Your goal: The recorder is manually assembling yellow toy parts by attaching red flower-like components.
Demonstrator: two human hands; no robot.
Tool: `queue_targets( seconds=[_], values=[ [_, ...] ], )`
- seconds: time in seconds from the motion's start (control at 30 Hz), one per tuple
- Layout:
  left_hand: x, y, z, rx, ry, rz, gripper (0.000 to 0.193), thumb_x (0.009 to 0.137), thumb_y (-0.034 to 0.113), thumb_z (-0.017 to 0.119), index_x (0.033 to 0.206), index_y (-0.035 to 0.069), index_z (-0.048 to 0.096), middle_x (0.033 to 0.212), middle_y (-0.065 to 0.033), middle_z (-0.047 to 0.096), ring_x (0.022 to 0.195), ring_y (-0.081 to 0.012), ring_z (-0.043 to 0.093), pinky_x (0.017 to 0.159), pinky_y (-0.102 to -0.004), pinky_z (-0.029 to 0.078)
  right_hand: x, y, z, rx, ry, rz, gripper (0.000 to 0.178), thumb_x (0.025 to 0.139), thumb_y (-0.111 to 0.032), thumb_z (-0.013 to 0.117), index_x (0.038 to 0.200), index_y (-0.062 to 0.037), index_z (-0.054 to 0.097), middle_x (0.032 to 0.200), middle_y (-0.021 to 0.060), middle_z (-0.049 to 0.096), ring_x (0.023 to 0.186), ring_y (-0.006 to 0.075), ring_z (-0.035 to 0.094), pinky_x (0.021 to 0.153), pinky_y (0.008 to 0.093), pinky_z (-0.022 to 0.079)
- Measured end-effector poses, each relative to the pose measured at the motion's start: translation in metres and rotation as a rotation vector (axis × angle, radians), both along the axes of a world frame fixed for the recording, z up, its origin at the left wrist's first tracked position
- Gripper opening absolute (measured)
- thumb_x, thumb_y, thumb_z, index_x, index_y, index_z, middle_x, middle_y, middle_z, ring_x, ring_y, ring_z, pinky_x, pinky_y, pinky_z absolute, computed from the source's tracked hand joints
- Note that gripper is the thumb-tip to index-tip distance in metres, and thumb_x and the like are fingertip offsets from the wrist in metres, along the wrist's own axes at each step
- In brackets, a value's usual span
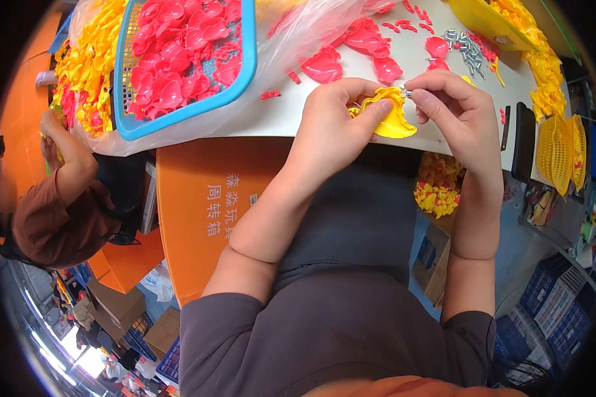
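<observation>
My left hand (341,116) is closed on a yellow plastic piece (397,123) with a curved, scalloped edge, held just above the near edge of the white table (281,122). Thumb and forefinger of my right hand (462,109) pinch a small silver metal part (407,93) against the yellow piece's upper right edge. The fingers partly cover both, so the metal part's exact kind is hard to make out. Beyond my hands lie pink heart-like plastic shells (323,65), small red pieces (270,95) and a loose pile of silver metal parts (468,53).
A blue-rimmed basket (249,40) full of pink shells stands left on plastic sheeting. Yellow pieces (99,56) heap beyond it. To the right are a black bar-shaped object (524,142) and yellow baskets (554,155). An orange box (195,192) stands below; another person (56,218) works at left.
</observation>
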State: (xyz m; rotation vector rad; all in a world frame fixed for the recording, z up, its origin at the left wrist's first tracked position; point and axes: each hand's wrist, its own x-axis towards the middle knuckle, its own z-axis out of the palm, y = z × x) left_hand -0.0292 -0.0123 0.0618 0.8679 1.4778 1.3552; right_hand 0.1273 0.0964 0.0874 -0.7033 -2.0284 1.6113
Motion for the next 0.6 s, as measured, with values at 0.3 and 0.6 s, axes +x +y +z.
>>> queue_targets(
  seconds=[0.3,0.6],
  values=[
    [0.0,-0.001,-0.012,0.056,0.116,0.011,0.022,0.089,0.011,0.067,0.101,-0.007,0.065,0.079,-0.0079,0.067,0.061,-0.0072,0.059,0.052,-0.0195,0.047,0.0,-0.008,0.005,0.071,0.024,-0.013,0.012,0.088,0.0,0.063,0.098,0.0052,0.067,0.09,0.0056,0.064,0.075,0.0086,0.059,0.066,0.0211,0.049],
    [0.0,-0.002,-0.009,0.074,0.242,-0.015,0.021,0.088,0.011,0.067,0.1,-0.007,0.065,0.078,-0.0064,0.067,0.061,-0.0067,0.059,0.052,-0.0198,0.046,0.001,-0.006,0.005,0.134,0.0,-0.01,0.011,0.086,0.003,0.063,0.096,0.0044,0.067,0.089,0.0069,0.065,0.079,0.0109,0.062,0.07,0.0218,0.051]
  ],
)
